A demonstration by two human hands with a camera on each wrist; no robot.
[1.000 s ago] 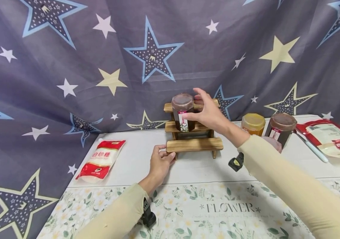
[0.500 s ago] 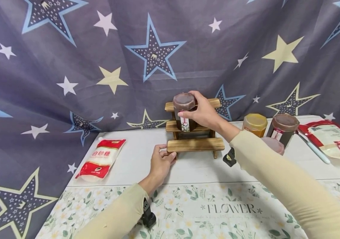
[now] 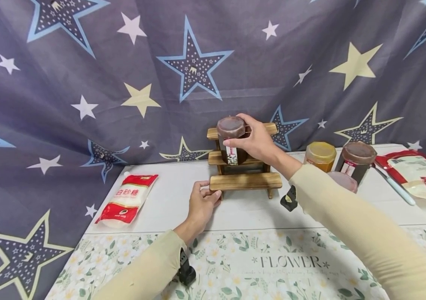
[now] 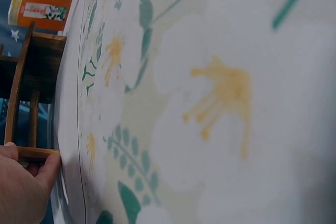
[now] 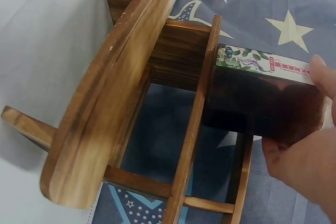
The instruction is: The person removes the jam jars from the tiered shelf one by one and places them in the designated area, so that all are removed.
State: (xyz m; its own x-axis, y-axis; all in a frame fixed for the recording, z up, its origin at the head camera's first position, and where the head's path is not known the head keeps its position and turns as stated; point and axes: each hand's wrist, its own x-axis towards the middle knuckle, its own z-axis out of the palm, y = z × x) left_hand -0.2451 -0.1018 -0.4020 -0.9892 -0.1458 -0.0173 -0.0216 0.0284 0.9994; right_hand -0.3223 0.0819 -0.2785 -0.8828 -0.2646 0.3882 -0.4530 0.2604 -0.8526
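A small three-step wooden rack (image 3: 245, 181) stands at the back of the white table. A dark jar (image 3: 230, 139) with a brown lid sits on its middle step; the right wrist view shows the jar (image 5: 260, 103) against the step. My right hand (image 3: 255, 141) grips this jar from the right, thumb across its label, fingers behind the lid. My left hand (image 3: 202, 205) holds the left end of the lowest step, thumb on top; in the left wrist view the left hand (image 4: 23, 182) touches the rack (image 4: 31, 85).
A red and white sugar pouch (image 3: 126, 201) lies at the left. An orange jar (image 3: 320, 156), a dark jar (image 3: 354, 159) and a pink lid stand right of the rack. A red packet (image 3: 419, 174) and a white utensil (image 3: 394, 186) lie far right. A flowered cloth (image 3: 272, 262) covers the near edge.
One second ago my right hand was open beside the jar; it has since closed round it. My left hand has stayed on the rack.
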